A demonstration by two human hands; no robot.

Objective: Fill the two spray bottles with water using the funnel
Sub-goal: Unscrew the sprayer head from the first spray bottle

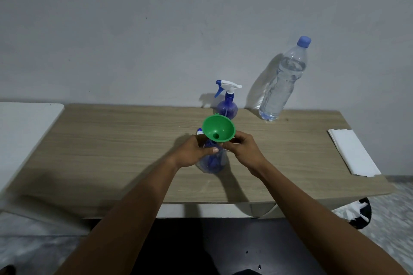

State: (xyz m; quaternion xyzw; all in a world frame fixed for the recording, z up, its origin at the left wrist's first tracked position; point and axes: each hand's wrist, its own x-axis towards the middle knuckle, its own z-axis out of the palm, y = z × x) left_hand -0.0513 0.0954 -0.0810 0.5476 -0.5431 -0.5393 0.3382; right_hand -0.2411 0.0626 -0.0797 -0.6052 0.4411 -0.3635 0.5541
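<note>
Your left hand [194,152] curled round the near translucent blue plastic spray bottle [212,162], steadying it on the wooden table [111,140], while your right hand [242,150] pinched the green plastic funnel [218,127] at its mouth, presumably to keep it upright for pouring.

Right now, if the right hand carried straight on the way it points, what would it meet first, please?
Probably the left hand, gripping the near spray bottle just beyond the green funnel the right hand pinches; depth is unclear.
</note>
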